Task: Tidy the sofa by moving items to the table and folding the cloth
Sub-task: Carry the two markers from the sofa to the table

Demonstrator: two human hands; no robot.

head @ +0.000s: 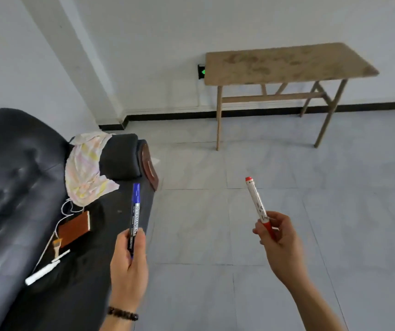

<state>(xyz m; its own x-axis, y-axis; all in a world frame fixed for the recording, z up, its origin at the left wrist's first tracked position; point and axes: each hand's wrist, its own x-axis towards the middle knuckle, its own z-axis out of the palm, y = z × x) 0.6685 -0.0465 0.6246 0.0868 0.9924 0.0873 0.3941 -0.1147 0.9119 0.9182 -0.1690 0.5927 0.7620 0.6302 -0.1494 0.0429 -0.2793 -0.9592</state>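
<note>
The left hand [128, 263] is gripping a blue marker [135, 212] upright, the right hand [279, 237] is pinching a red marker [258, 206]; the cloth [85, 168] is lying crumpled on the sofa [12, 177], the table [285, 62] standing well apart

Grey tiled floor [215, 163], white wall [156, 44], black skirting [382, 105], green-arrow sign [201, 71] low on the wall.

Our left hand [128, 263] grips a blue marker [135, 206] upright at the front edge of the sofa [12, 187]. Our right hand [280, 240] pinches a red marker [256, 201], well clear of the sofa. On the sofa seat lie a crumpled cloth [86, 170] against the armrest, a brown book [73, 229] and a white pen [41, 273]. The table [287, 63] stands well apart from the sofa.
</note>
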